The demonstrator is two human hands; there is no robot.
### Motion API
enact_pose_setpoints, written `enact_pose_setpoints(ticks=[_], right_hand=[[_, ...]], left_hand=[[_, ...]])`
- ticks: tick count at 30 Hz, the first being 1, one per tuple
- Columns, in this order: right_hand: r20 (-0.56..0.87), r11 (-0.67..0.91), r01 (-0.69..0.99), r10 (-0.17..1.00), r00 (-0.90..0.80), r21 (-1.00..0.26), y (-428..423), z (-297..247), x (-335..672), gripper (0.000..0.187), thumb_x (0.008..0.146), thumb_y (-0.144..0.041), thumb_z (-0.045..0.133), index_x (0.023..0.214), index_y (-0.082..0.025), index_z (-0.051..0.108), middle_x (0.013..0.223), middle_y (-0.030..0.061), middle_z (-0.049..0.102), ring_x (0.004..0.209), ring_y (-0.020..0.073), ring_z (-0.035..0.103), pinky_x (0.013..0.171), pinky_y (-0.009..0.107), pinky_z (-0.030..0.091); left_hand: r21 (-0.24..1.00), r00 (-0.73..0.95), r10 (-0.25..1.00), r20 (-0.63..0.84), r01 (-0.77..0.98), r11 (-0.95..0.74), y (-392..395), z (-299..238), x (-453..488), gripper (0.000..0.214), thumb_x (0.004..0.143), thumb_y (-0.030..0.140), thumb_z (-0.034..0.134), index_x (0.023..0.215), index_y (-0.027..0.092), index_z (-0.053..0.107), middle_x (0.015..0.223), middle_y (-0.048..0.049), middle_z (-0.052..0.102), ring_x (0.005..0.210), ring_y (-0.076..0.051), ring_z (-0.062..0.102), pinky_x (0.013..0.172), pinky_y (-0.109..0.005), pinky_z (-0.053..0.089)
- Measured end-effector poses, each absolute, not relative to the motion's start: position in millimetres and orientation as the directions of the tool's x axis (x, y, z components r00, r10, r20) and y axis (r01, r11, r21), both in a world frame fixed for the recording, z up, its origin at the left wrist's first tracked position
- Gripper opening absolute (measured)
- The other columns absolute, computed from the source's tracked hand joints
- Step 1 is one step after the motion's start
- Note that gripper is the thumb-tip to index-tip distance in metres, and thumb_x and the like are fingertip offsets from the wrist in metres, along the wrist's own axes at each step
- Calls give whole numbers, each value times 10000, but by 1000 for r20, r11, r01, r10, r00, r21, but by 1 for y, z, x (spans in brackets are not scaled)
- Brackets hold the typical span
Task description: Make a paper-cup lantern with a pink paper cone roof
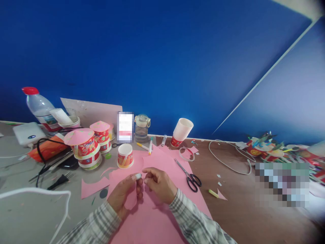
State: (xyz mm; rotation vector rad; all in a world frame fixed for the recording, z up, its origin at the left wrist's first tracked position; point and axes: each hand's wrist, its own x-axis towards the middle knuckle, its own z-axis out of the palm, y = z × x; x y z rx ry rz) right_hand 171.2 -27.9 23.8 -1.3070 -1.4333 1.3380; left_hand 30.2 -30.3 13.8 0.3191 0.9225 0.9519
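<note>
Over the pink paper [162,220], my left hand [124,193] pinches a small white piece [138,176] between thumb and fingers; what kind of thing it is I cannot make out. My right hand [159,183] is close beside it, its fingers bent, with a gap between thumb and index fingertip and nothing visible in it. A red and white paper cup [125,156] stands just beyond my hands. To the right, black-handled scissors [189,176] lie partly on the pink paper.
Decorated cups with pink paper cones [79,137] stand at left, near a plastic bottle [42,108]. Behind are a phone [125,127], a water bottle [141,128] and stacked paper cups [182,130]. A white cable [225,166], a tape roll [186,154] and pink scraps [94,185] lie around.
</note>
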Motion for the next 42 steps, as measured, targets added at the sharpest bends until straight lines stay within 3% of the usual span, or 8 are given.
enact_pose_setpoints(ticks=[4, 15, 16, 17, 21, 31, 36, 42], right_hand=[[-93, -48, 232, 977, -189, -972, -28, 23, 172, 268, 668, -147, 537, 892, -205, 674, 581, -66, 582, 442, 70, 521, 461, 184, 426], [13, 40, 501, 998, -58, -864, -32, 32, 211, 237, 655, -206, 609, 880, -240, 675, 692, -22, 630, 540, 121, 559, 543, 240, 443], [27, 35, 571, 999, -22, -820, -33, 32, 221, 236, 656, -206, 623, 882, -248, 676, 728, -10, 640, 564, 133, 569, 564, 253, 443], [47, 18, 745, 999, 19, -667, -35, 32, 231, 230, 675, -246, 622, 897, -284, 665, 752, -18, 643, 585, 137, 586, 588, 255, 450], [29, -122, 876, 988, 153, -467, -41, 26, 271, 247, 644, -224, 648, 887, -263, 663, 797, 28, 634, 639, 195, 607, 606, 301, 429], [-156, -284, 950, 952, 263, -130, -53, 14, 294, 251, 696, -267, 633, 946, -253, 625, 989, 37, 602, 779, 217, 636, 589, 253, 398], [-202, -260, 962, 949, 240, -80, -47, 15, 299, 260, 725, -258, 616, 984, -275, 607, 1064, 25, 579, 834, 200, 636, 638, 246, 412], [-227, -232, 969, 952, 206, -90, -50, 14, 310, 272, 731, -291, 607, 1002, -301, 599, 1027, 2, 614, 860, 195, 640, 674, 241, 420]], left_hand=[[586, 246, 792, -558, -560, 586, -30, 14, 29, 342, 366, 400, 715, 598, 174, 605, 430, 45, 551, 336, -100, 478, 338, -246, 419], [551, 247, 790, -561, -601, 579, -30, 9, 27, 391, 309, 312, 754, 645, 208, 582, 585, 11, 637, 372, -90, 482, 361, -253, 428], [569, 249, 806, -536, -599, 563, -30, 9, 28, 398, 305, 307, 761, 645, 213, 577, 607, 4, 649, 370, -94, 487, 357, -260, 429], [596, 252, 826, -504, -590, 544, -30, 8, 28, 400, 309, 310, 766, 647, 217, 573, 618, 2, 656, 369, -100, 493, 354, -268, 431], [739, 281, 888, -365, -493, 459, -33, 7, 29, 365, 369, 311, 771, 657, 222, 564, 580, 25, 640, 368, -122, 521, 355, -285, 450], [816, 234, 915, -330, -417, 400, -36, 4, 30, 501, 339, 302, 793, 794, 219, 600, 587, 35, 641, 374, -112, 529, 361, -252, 441], [813, 271, 910, -313, -419, 404, -33, -1, 27, 456, 375, 311, 784, 784, 238, 596, 405, 66, 586, 370, -128, 522, 374, -256, 439], [766, 280, 897, -342, -470, 439, -32, -1, 27, 505, 334, 301, 805, 795, 244, 607, 454, 47, 604, 375, -137, 528, 376, -280, 447]])
